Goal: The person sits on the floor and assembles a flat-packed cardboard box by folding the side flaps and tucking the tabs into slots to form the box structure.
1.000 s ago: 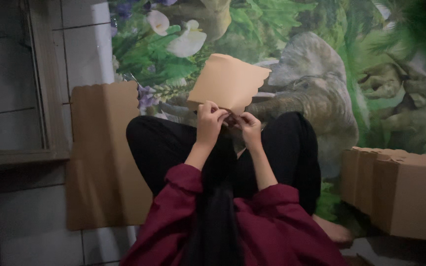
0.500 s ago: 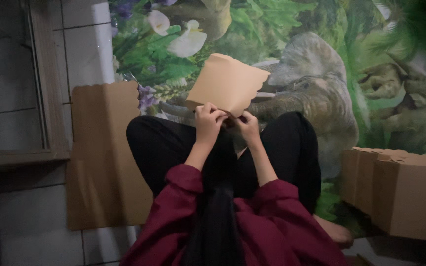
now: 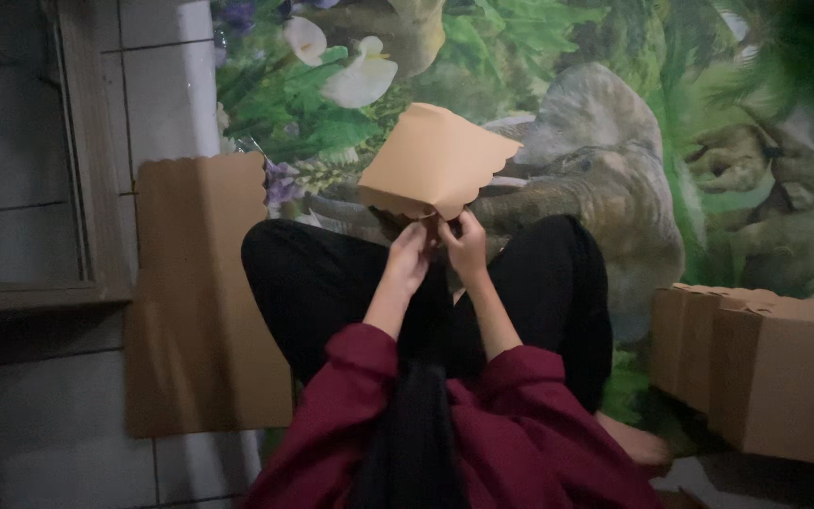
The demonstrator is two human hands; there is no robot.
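Note:
I sit cross-legged on the floor in black trousers and a dark red top. A tan cardboard piece with a scalloped edge [image 3: 437,162] is partly folded and held up over my knees. My left hand [image 3: 409,256] and my right hand [image 3: 466,244] are close together at its lower edge, both pinching the cardboard there. The fingers hide the exact spot they press.
A flat sheet of the same cardboard [image 3: 202,292] lies on the floor to my left. Folded cardboard boxes [image 3: 767,369] stand in a row at the right. A mat printed with elephants and flowers [image 3: 614,123] covers the floor ahead. A wooden frame [image 3: 91,188] lies at far left.
The hands have stayed at the lower edge of the cardboard piece, with only small finger movements. The piece has barely shifted.

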